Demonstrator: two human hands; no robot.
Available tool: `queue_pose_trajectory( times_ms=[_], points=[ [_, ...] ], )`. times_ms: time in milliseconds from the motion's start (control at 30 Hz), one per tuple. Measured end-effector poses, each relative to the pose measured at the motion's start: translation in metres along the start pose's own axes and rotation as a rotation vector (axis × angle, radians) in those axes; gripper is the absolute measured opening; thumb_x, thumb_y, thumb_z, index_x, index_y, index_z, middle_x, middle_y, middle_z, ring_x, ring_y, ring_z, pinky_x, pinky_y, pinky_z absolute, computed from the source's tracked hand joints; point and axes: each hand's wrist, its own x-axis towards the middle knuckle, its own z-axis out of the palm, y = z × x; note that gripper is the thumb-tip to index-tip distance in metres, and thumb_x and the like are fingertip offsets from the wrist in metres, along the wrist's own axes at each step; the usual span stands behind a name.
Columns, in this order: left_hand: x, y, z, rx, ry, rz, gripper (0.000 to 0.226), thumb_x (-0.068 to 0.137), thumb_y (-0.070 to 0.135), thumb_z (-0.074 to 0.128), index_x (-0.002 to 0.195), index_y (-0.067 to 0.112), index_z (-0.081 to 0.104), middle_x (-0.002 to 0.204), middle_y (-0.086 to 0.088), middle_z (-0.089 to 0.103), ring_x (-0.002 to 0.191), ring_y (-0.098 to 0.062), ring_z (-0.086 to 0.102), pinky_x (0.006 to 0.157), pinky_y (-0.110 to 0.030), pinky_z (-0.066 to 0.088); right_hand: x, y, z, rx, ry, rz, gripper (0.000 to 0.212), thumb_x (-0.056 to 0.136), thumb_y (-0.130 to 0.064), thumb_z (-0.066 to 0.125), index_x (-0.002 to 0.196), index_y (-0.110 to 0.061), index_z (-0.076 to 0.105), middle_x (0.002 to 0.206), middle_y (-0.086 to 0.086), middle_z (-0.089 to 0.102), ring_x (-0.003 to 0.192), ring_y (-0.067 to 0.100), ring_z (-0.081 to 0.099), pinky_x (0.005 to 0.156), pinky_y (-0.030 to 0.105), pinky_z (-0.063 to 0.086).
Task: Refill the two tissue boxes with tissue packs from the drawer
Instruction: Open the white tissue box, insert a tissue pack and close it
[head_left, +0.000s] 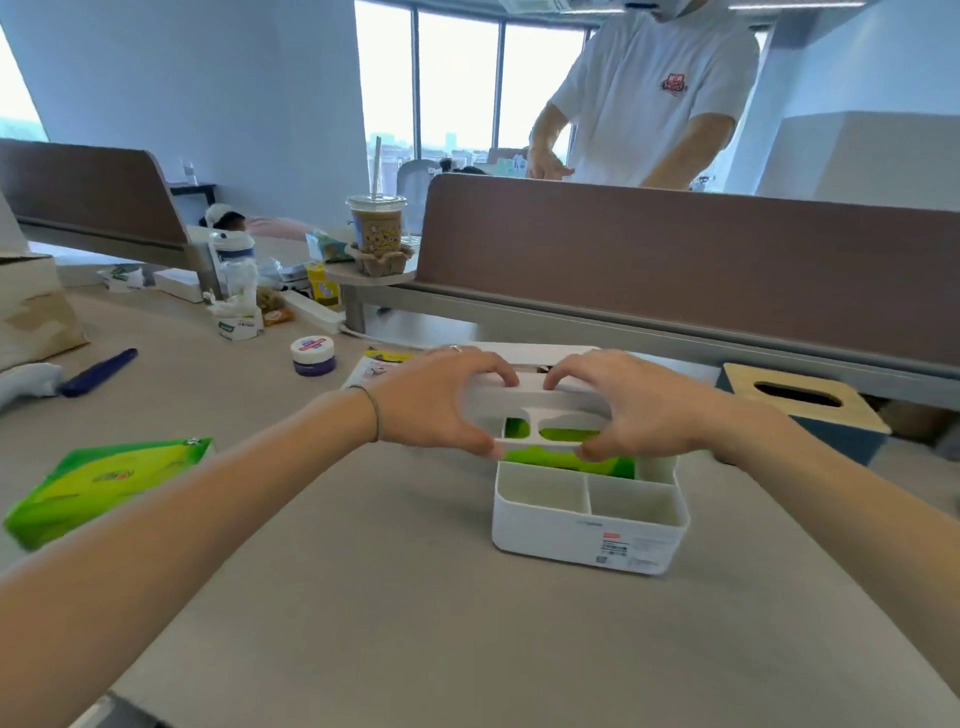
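A: Report legible markings.

B: The white plastic tissue box carries a sticker with a red bar and small print on its near wall; the print is too small to read. The loose green tissue pack shows a logo, blurred. A round jar has a white lid with a red-and-blue label, unreadable.

A: Position and orientation of the box?

B: It stands upright on the grey desk, right of centre, long axis running left to right. Two open compartments face the viewer; behind them a second green tissue pack sits inside the rear section.

A: Grip status?

B: The left hand and the right hand each grasp one end of the white lid, thumbs on its near edge and fingers curled over the far edge. The lid is tilted above the rear section; its oval slot shows green through it.

A: Other boxes?

B: A dark blue box with a wooden slotted lid stands at the right, against the brown partition.
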Motion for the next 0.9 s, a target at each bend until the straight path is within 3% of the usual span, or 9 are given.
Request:
queue_pose_trajectory(
  times_ms=[100,267,567,900],
  points=[
    [0.002,0.016,0.015,-0.018,0.008,0.009,0.074,0.067,0.064,0.08,0.131,0.042,0.051,0.134,0.017,0.053,0.116,-0.008,0.046,0.102,-0.033,0.04,-0.024,0.014,0.005,0.021,0.012,0.012,0.074,0.071,-0.049,0.08,0.135,-0.042,0.045,0.137,-0.012,0.049,0.118,0.011,0.046,0.104,0.035,0.044],
    [0.011,0.031,0.036,-0.044,-0.002,0.035,0.074,0.068,0.061,0.081,0.133,0.041,0.052,0.136,0.016,0.052,0.114,-0.005,0.043,0.093,-0.025,0.033,-0.043,0.032,0.015,0.037,0.0,0.039,0.078,0.071,-0.05,0.08,0.139,-0.042,0.043,0.141,-0.014,0.046,0.12,0.009,0.044,0.105,0.035,0.043],
    [0.013,0.037,0.052,-0.042,-0.023,0.046,0.074,0.069,0.058,0.082,0.134,0.039,0.052,0.14,0.016,0.049,0.118,-0.001,0.041,0.098,-0.024,0.033,-0.059,0.045,0.03,0.076,0.023,0.011,0.077,0.075,-0.047,0.079,0.143,-0.042,0.042,0.146,-0.016,0.042,0.127,0.005,0.038,0.105,0.027,0.034],
    [0.011,0.04,0.053,0.001,-0.037,0.077,0.075,0.07,0.059,0.081,0.136,0.038,0.051,0.143,0.015,0.048,0.128,-0.005,0.04,0.105,-0.026,0.032,-0.065,0.047,0.039,0.079,0.046,0.017,0.081,0.074,-0.052,0.08,0.144,-0.044,0.041,0.151,-0.017,0.037,0.134,0.007,0.034,0.113,0.036,0.032]
  ],
)
